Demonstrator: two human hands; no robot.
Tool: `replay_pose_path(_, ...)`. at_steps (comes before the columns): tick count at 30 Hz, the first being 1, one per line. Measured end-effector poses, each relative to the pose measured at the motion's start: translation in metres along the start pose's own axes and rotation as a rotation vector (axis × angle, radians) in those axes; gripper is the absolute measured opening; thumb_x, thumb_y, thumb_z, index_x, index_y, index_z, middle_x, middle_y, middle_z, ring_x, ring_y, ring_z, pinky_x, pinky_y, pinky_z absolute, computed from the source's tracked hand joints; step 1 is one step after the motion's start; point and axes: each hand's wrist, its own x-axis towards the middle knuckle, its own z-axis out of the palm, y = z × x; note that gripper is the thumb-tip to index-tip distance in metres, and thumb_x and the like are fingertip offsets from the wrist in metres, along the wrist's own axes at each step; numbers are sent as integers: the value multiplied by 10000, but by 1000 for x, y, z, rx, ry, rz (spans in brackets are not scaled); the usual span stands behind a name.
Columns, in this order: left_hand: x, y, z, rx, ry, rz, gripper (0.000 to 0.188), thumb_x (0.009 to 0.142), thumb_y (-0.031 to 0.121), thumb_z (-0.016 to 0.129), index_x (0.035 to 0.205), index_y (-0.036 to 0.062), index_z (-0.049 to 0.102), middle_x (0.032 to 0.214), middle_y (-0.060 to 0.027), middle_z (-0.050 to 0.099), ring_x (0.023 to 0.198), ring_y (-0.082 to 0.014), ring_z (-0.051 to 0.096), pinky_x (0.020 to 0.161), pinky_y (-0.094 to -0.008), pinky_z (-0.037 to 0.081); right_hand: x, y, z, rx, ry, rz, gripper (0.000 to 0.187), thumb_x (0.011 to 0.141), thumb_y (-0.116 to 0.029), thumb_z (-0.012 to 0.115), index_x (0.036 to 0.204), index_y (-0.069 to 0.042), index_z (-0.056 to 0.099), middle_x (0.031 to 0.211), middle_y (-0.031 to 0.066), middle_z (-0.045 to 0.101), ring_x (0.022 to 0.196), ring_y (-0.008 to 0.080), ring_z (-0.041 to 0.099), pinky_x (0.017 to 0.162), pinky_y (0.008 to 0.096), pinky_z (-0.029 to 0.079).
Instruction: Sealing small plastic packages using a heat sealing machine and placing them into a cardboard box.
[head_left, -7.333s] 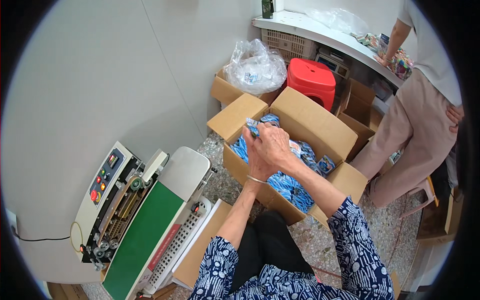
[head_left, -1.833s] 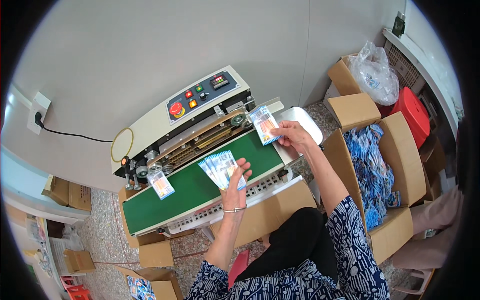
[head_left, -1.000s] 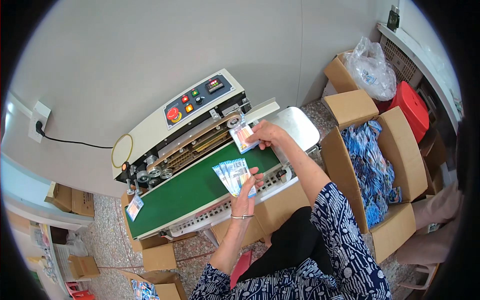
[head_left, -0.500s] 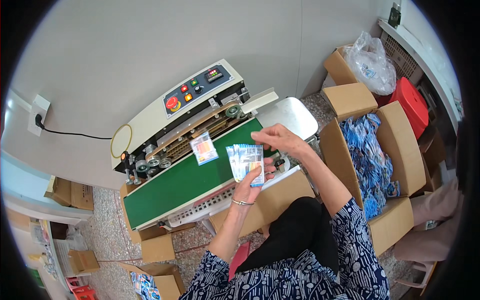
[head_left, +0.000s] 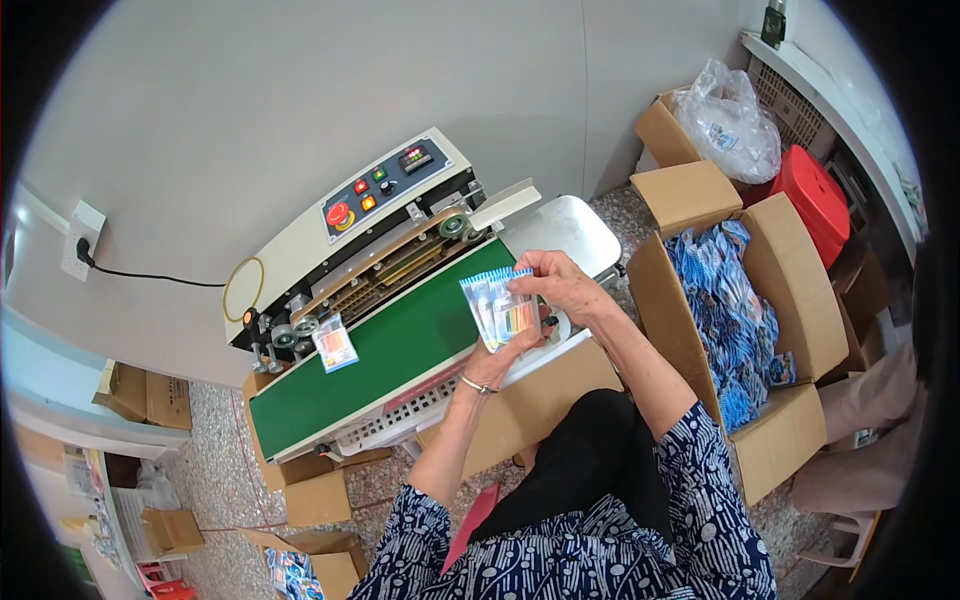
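Note:
A fanned stack of small printed plastic packets (head_left: 492, 308) with blue striped edges is held in my left hand (head_left: 505, 358), fingers wrapped round its lower end. My right hand (head_left: 556, 280) pinches the top right corner of the packets between thumb and fingers. Both hands are above the near edge of a green conveyor belt (head_left: 400, 329). A single packet (head_left: 335, 345) lies on the belt further left, beside the rollers of the band sealing machine (head_left: 345, 210). Lit buttons and a small display show on the machine's panel.
To the right stands an open carton (head_left: 800, 300) full of blue packets. Behind it are a clear plastic bag (head_left: 735, 130) in another box and a red stool (head_left: 812, 205). A smaller carton of packets (head_left: 335, 565) sits lower left. Someone's legs (head_left: 865, 440) show at far right.
The single packet has travelled left along the belt. My right hand has come down onto the top corner of the stack and now grips it. The view has shifted slightly.

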Motion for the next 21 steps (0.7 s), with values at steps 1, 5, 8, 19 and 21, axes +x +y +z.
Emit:
replay_pose_path(1,1,0,-5,2,-1,1,583,790,168,677,1280,53,385,1189,-123,513,1054,-298,547,891,-419,462,5,5,-4,1,0,-3,130,783,-144,653,795,-43,573,711,-1,582,620,64,508,514,207,403)
replay_pose_path(5,2,14,-15,-220,-75,73,556,799,138,669,1277,67,393,1211,-97,508,1115,-272,502,909,-456,444,25,18,-27,-48,-8,-213,123,779,-139,650,795,-42,575,728,-9,582,698,64,520,623,227,425)
replay_pose_path(8,11,31,-12,-523,-188,23,531,812,90,641,1277,70,387,1217,-106,503,1126,-291,499,896,-539,446,32,17,-35,-87,-1,-255,123,777,-135,653,801,-38,583,746,-11,587,735,67,522,667,229,419)
replay_pose_path(19,36,23,-8,-142,337,349,481,805,18,636,1238,69,432,1135,-72,560,1016,-196,566,856,-361,498,22,36,-3,5,53,-241,298,805,-212,651,988,21,615,852,28,622,751,70,537,689,234,440)
replay_pose_path(21,35,23,-5,-171,397,285,468,815,32,631,1238,68,435,1139,-66,558,1038,-180,549,897,-318,460,23,39,-8,-26,78,-234,289,808,-210,648,982,19,619,843,28,625,747,68,538,685,235,440)
